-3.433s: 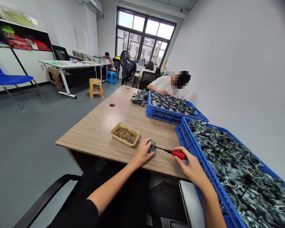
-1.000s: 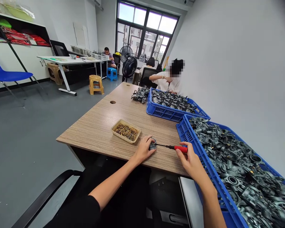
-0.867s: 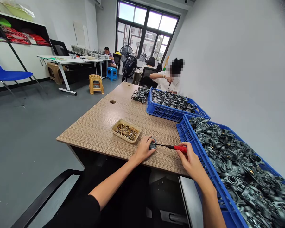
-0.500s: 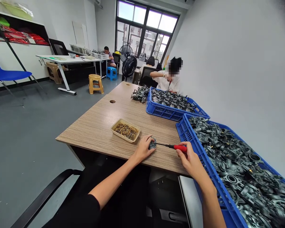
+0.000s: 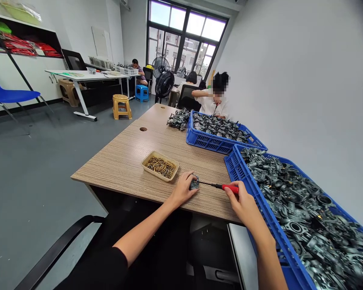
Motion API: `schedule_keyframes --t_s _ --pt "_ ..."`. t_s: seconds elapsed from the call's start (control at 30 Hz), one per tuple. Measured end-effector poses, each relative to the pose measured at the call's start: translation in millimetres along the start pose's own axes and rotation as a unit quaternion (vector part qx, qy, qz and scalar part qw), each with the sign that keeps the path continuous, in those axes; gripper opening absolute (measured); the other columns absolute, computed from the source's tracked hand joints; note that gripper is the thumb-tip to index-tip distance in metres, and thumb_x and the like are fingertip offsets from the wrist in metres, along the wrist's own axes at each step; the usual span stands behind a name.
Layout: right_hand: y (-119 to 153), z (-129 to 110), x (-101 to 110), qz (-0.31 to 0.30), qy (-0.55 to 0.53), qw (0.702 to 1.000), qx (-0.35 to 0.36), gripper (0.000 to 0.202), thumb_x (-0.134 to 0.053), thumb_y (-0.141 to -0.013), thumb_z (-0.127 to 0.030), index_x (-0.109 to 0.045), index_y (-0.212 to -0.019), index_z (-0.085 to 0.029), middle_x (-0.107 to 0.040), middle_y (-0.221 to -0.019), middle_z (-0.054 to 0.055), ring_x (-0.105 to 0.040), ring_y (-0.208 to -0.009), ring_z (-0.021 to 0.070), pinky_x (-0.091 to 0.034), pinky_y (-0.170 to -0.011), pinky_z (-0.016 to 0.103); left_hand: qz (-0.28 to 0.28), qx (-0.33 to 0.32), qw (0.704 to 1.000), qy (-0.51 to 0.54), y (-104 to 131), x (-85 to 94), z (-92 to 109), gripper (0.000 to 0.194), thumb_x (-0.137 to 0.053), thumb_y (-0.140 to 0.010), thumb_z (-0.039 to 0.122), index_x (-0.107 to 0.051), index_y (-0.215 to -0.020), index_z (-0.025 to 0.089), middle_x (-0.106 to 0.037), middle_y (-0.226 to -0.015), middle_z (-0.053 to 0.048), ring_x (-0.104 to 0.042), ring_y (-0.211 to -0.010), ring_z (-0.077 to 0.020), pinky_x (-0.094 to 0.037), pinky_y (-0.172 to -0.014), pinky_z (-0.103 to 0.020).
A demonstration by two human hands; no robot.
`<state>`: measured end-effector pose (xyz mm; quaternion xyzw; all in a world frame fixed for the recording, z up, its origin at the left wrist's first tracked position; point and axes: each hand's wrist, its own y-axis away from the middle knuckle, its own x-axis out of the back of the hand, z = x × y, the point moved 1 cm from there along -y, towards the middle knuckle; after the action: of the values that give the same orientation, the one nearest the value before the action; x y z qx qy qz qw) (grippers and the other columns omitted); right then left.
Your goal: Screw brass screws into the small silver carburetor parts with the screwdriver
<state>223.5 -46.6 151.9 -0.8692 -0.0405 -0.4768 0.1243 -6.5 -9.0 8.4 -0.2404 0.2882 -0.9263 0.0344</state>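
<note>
My left hand (image 5: 184, 189) is closed around a small grey metal casting (image 5: 195, 183), which looks like a carburetor body, and rests with it on the wood-grain table (image 5: 121, 169). In my right hand (image 5: 241, 201) is a screwdriver (image 5: 230, 188) with a red and black handle, gripped between thumb and fingers. Its dark shaft lies nearly level, pointing left, and its tip meets the casting. Left of my hands sits a cream tray (image 5: 145, 164) filled with small brass parts (image 5: 161, 166). The fingers of my left hand partly cover the casting.
A blue crate (image 5: 245, 177) heaped with similar castings (image 5: 290, 201) stands close at my right. Behind it, another blue crate (image 5: 205, 141) holds more, with a loose pile (image 5: 179, 119) beside it. A co-worker (image 5: 216, 100) sits beyond, and a chair armrest (image 5: 63, 241) is at lower left.
Both hands hold nearly the same place, with the screwdriver tip still at the casting. My right-hand fingers have shifted slightly on the handle.
</note>
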Motion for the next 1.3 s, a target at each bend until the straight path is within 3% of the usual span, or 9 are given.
schedule_keyframes --t_s 0.13,0.27,0.4,0.57,0.73,0.83,0.93,1.07,1.3 --pt "0.0 -0.8 1.1 -0.017 -0.048 0.998 0.043 0.037 -0.047 -0.097 -0.054 -0.045 -0.119 -0.025 -0.071 -0.095 0.007 -0.067 -0.073 0.023 -0.049 -0.072 0.034 -0.003 0.001 1.0 -0.002 -0.4 0.3 1.0 0.041 -0.081 -0.077 0.018 -0.063 -0.114 0.022 -0.055 -0.143 -0.014 -0.049 -0.137 -0.0316 -0.04 -0.116 -0.052" --pt "0.4 0.9 3.6 -0.006 0.023 1.0 -0.018 0.033 -0.045 -0.096 -0.059 -0.05 -0.1 -0.027 -0.07 -0.08 0.005 -0.065 -0.067 0.0244 -0.045 -0.065 0.033 -0.004 0.005 1.0 0.0 -0.4 0.5 1.9 0.041 -0.08 -0.078 0.018 -0.063 -0.115 0.022 -0.055 -0.143 -0.014 -0.049 -0.137 -0.0317 -0.04 -0.116 -0.053" --pt "0.8 1.3 5.3 -0.026 -0.036 0.998 0.036 0.036 -0.047 -0.097 -0.055 -0.046 -0.118 -0.026 -0.071 -0.093 0.005 -0.066 -0.074 0.023 -0.049 -0.071 0.033 -0.008 -0.005 1.0 -0.006 0.2 0.1 1.4 0.042 -0.08 -0.078 0.019 -0.063 -0.116 0.022 -0.054 -0.144 -0.013 -0.049 -0.137 -0.0315 -0.04 -0.116 -0.052" --pt "-0.9 4.9 4.4 -0.009 0.022 1.0 -0.017 0.033 -0.043 -0.097 -0.06 -0.049 -0.096 -0.027 -0.066 -0.074 0.002 -0.062 -0.065 0.0241 -0.045 -0.066 0.034 -0.009 -0.012 1.0 -0.009 0.6 -0.9 -0.4 0.041 -0.079 -0.078 0.018 -0.062 -0.115 0.022 -0.054 -0.144 -0.013 -0.048 -0.138 -0.0311 -0.04 -0.116 -0.052" --pt "-0.3 3.2 4.0 -0.026 -0.034 0.998 0.037 0.035 -0.047 -0.097 -0.056 -0.046 -0.115 -0.026 -0.07 -0.088 0.003 -0.065 -0.07 0.0229 -0.047 -0.069 0.033 -0.007 -0.011 1.0 -0.016 0.1 -1.7 0.7 0.04 -0.079 -0.078 0.018 -0.062 -0.114 0.022 -0.054 -0.144 -0.013 -0.049 -0.137 -0.0318 -0.04 -0.116 -0.052" --pt "0.8 0.0 5.0 -0.013 -0.015 0.999 0.027 0.031 -0.045 -0.098 -0.057 -0.048 -0.105 -0.027 -0.067 -0.078 0.001 -0.062 -0.065 0.0226 -0.045 -0.065 0.033 -0.011 -0.014 1.0 -0.024 1.4 -1.0 6.2 0.041 -0.078 -0.078 0.015 -0.062 -0.115 0.023 -0.054 -0.144 -0.013 -0.049 -0.136 -0.0318 -0.041 -0.115 -0.052" --pt "3.8 -4.9 8.4 -0.004 0.006 1.0 0.0 0.031 -0.044 -0.098 -0.058 -0.048 -0.102 -0.027 -0.063 -0.069 -0.001 -0.058 -0.057 0.022 -0.042 -0.06 0.032 -0.018 -0.014 0.999 -0.025 7.2 -0.3 13.6 0.046 -0.076 -0.078 0.012 -0.06 -0.119 0.024 -0.055 -0.144 -0.012 -0.049 -0.136 -0.0316 -0.042 -0.115 -0.053" --pt "10.5 -14.1 14.7 -0.046 -0.021 0.997 0.051 0.031 -0.046 -0.098 -0.052 -0.047 -0.117 -0.026 -0.069 -0.085 0.002 -0.062 -0.066 0.0212 -0.045 -0.064 0.031 -0.025 -0.026 0.999 -0.026 19.9 -1.6 20.1 0.055 -0.073 -0.079 0.009 -0.056 -0.129 0.026 -0.052 -0.15 -0.009 -0.036 -0.146 -0.033 -0.036 -0.121 -0.057" --pt "13.9 -20.3 13.6 -0.027 0.034 0.999 -0.006 0.03 -0.047 -0.098 -0.057 -0.049 -0.1 -0.027 -0.067 -0.073 0.0 -0.062 -0.063 0.0223 -0.042 -0.062 0.03 -0.047 -0.038 0.998 -0.014 26.2 -3.1 19.4 0.085 -0.068 -0.082 0.007 -0.03 -0.156 0.026 -0.048 -0.153 -0.009 -0.033 -0.149 -0.0317 -0.033 -0.124 -0.058"
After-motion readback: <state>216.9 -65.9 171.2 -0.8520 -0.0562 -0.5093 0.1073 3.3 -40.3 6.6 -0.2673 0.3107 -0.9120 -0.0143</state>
